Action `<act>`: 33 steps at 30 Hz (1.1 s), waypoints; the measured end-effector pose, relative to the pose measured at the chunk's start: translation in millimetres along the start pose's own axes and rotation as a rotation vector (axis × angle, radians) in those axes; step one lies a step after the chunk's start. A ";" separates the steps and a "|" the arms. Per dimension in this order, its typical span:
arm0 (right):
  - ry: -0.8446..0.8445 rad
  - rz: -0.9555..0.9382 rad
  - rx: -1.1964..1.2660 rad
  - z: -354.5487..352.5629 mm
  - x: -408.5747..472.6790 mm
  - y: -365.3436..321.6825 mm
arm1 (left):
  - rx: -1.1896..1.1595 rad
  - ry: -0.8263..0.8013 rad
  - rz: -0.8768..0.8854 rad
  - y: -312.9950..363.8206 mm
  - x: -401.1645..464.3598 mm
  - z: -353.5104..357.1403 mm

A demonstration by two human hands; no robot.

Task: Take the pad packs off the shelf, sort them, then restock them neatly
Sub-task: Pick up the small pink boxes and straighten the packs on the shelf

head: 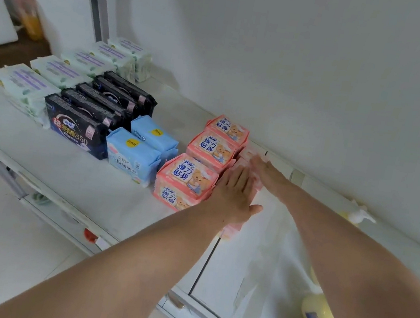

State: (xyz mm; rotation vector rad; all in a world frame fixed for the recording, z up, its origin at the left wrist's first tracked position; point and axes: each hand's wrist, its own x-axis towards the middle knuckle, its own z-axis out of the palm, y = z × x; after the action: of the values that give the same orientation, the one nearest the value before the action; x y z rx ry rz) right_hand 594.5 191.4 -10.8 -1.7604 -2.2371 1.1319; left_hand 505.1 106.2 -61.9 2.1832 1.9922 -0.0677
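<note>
Soft, glossy pink packs are pressed under flat, straight fingers of left hand and right hand.

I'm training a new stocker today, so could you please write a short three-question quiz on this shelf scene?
1. True or false: the black packs stand between the mint-green packs and the blue packs.
2. How many blue packs are on the shelf?
3. Which packs do the left hand and right hand touch? A black, B pink, C blue.

Key: 1 true; 2 two; 3 B, the pink packs, with straight fingers.
</note>
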 end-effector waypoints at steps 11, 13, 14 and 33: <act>-0.033 0.053 -0.073 -13.1 2.9 16.6 | -0.071 0.064 -0.011 16.6 1.1 9.9; -0.022 0.053 -0.056 -16.9 0.3 20.4 | -0.059 0.072 0.009 19.0 0.6 10.5; -0.015 0.043 -0.039 -18.3 0.1 24.1 | -0.054 0.074 0.019 19.9 0.4 10.5; 0.085 0.059 -0.090 -1.5 2.1 30.9 | -0.112 0.070 0.009 16.3 -6.4 6.4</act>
State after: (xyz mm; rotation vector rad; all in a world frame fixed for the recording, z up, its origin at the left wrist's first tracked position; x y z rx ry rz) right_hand 619.5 196.1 -28.4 -1.8819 -2.2341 0.9605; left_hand 521.2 97.4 -65.4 2.1528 1.9709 0.1198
